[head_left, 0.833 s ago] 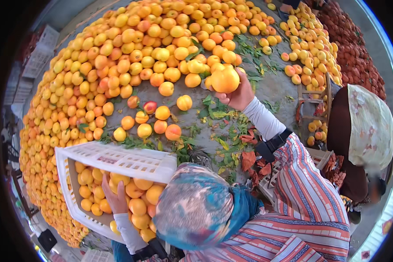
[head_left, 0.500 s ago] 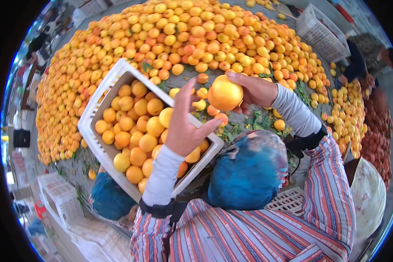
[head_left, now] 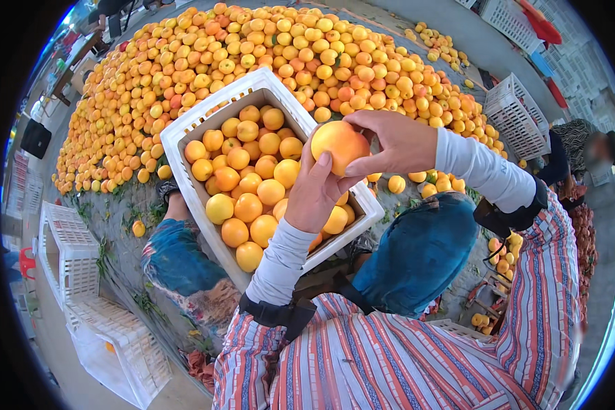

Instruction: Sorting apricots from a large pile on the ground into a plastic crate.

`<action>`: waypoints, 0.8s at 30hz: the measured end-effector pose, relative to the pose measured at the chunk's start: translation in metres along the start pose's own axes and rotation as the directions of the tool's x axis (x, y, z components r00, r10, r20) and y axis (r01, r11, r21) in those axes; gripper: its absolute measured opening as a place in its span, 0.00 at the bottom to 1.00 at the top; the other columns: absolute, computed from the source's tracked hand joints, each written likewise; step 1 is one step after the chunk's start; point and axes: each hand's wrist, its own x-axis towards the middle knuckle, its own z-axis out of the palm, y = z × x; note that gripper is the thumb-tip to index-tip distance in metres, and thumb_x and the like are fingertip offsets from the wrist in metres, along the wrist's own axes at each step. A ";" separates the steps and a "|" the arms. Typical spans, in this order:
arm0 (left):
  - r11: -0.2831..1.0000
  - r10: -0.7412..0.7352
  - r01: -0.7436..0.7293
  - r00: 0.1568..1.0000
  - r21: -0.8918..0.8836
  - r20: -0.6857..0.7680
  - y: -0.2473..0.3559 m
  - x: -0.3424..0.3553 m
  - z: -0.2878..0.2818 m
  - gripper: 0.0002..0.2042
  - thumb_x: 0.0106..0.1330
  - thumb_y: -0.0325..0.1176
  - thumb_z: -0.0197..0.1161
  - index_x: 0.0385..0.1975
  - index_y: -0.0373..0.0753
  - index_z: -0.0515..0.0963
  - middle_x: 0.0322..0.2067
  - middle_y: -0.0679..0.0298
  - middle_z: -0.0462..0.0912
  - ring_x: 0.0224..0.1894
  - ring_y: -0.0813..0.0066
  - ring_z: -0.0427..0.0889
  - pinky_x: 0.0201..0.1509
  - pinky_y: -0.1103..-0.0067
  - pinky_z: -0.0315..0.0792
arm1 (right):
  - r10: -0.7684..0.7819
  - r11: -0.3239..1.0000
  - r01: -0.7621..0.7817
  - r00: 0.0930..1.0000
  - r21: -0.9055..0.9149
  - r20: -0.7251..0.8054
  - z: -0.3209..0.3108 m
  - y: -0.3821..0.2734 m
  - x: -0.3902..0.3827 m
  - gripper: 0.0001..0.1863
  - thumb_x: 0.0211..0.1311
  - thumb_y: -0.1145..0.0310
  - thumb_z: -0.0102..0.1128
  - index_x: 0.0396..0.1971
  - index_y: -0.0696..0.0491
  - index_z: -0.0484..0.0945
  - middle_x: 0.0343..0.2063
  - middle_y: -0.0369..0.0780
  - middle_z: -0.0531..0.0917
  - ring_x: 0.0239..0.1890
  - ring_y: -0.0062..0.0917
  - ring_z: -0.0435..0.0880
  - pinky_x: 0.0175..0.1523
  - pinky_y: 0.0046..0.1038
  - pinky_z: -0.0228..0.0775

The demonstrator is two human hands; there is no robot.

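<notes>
Between my two hands is a large orange-yellow peach point(head_left: 339, 140), held just over the right side of a white plastic crate point(head_left: 183, 173) filled with similar peaches. My left hand point(head_left: 316, 188) grips it from below, thumb resting on its front. My right hand point(head_left: 396, 140) wraps round its upper right side, fingertips on top and thumb along its lower edge. The crate sits in front of me, between my knees, tilted in the view. Part of its fruit is hidden by my left hand and forearm.
A wide peach pile point(head_left: 205, 48) spreads beyond the crate. Leaves litter the floor point(head_left: 89, 260). White crates stand at the lower left point(head_left: 116, 355) and upper right point(head_left: 516, 119). Another person point(head_left: 581, 154) is at the right edge; red-brown material point(head_left: 581, 253) lies below them.
My right hand has brought the peach in from the pile, down and leftward. My left hand left the crate's fruit and now grips that peach too. The view has swung round, centring the crate.
</notes>
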 end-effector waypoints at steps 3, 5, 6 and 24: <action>0.996 0.077 -0.075 0.996 0.052 -0.053 0.005 -0.014 -0.002 0.22 0.67 0.37 0.45 0.58 0.40 0.51 0.54 0.53 0.62 0.53 0.62 0.70 0.52 0.66 0.72 | -0.064 0.980 0.053 0.997 -0.192 -0.051 0.013 -0.012 0.004 0.34 0.48 0.51 0.61 0.47 0.64 0.66 0.39 0.49 0.76 0.41 0.34 0.76 0.44 0.31 0.70; 0.989 0.137 -0.130 0.984 0.069 -0.118 0.008 -0.019 -0.005 0.24 0.64 0.34 0.52 0.57 0.39 0.52 0.53 0.53 0.63 0.51 0.61 0.72 0.50 0.70 0.74 | -0.104 0.985 0.099 0.994 -0.145 -0.031 0.014 -0.015 0.009 0.35 0.48 0.52 0.61 0.48 0.64 0.65 0.39 0.49 0.76 0.41 0.34 0.76 0.44 0.30 0.70; 0.989 0.137 -0.128 0.980 0.073 -0.141 0.010 -0.022 -0.009 0.24 0.64 0.34 0.52 0.57 0.39 0.52 0.53 0.53 0.63 0.51 0.61 0.72 0.50 0.70 0.74 | -0.131 0.988 0.128 0.991 -0.085 -0.022 0.016 -0.014 0.012 0.35 0.48 0.53 0.62 0.49 0.64 0.64 0.39 0.49 0.76 0.41 0.34 0.76 0.44 0.30 0.70; 0.145 0.486 0.122 0.856 0.982 -0.178 0.012 -0.015 -0.096 0.29 0.48 0.28 0.67 0.50 0.33 0.63 0.48 0.56 0.67 0.51 0.68 0.67 0.53 0.76 0.66 | 0.370 0.857 -0.308 0.926 0.414 -0.077 -0.020 0.218 0.009 0.28 0.57 0.55 0.54 0.52 0.58 0.66 0.44 0.40 0.75 0.40 0.21 0.77 0.41 0.22 0.71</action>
